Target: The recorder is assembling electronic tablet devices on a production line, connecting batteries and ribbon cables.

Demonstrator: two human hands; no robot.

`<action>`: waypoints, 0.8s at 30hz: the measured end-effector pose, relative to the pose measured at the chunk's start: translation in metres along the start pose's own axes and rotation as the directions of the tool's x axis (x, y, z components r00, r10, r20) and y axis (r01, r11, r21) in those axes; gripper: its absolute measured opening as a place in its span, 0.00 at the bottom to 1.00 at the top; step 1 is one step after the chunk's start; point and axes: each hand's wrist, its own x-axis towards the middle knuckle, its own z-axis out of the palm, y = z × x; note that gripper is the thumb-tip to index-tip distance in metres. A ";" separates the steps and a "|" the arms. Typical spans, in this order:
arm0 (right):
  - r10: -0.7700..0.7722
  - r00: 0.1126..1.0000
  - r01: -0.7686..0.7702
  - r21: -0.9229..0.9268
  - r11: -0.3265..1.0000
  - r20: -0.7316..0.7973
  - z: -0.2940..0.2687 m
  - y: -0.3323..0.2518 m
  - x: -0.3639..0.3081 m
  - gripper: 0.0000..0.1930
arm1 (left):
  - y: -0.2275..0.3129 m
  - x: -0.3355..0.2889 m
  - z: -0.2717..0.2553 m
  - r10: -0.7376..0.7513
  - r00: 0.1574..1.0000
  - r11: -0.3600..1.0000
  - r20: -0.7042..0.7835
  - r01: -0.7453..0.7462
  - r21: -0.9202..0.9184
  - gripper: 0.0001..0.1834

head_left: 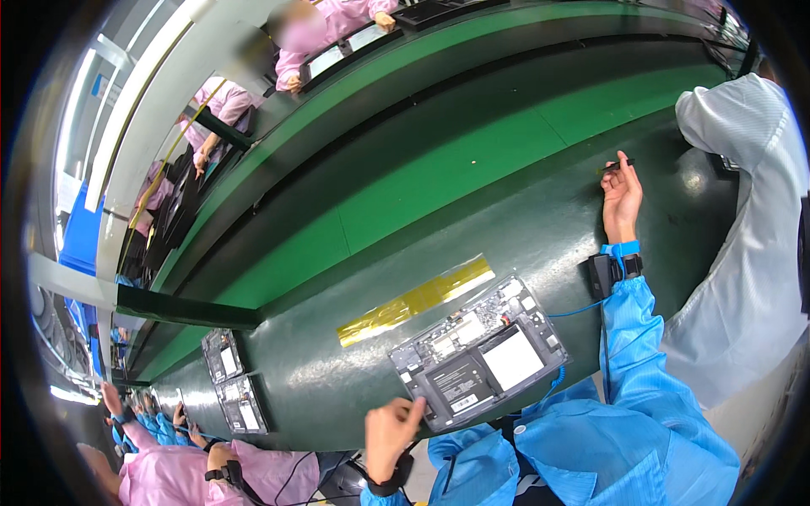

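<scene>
Two opened devices [240, 405] lie on the green bench [297, 347] near a pink-clad person [177, 474], a white-clad person [747, 270] at right.

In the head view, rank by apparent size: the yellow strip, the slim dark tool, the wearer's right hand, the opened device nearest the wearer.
Largest to smallest:
1. opened device
2. yellow strip
3. right hand
4. slim dark tool, partly covered by fingers

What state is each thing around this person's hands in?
Tablet-like device: open, internals exposed
Two devices at left: open, internals exposed
Yellow film strip: lying flat
Slim dark tool: held in right hand
Blue wrist band: worn
Left hand: at the device's near-left corner
</scene>
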 end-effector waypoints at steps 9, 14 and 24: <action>0.037 0.997 -0.035 -0.033 0.999 0.064 0.011 0.007 -0.001 0.17 | 0.039 0.119 -0.076 0.704 0.710 0.646 -0.031 -0.621 0.444 0.29; 0.030 1.000 -0.030 -0.033 0.999 0.008 0.014 0.000 -0.006 0.16 | 0.064 0.150 -0.105 0.740 0.673 0.528 -0.008 -0.572 0.628 0.32; -0.062 0.965 0.090 -0.099 0.991 0.256 0.086 -0.092 -0.050 0.19 | 0.060 0.009 0.028 0.741 0.656 0.516 0.143 -0.693 0.503 0.49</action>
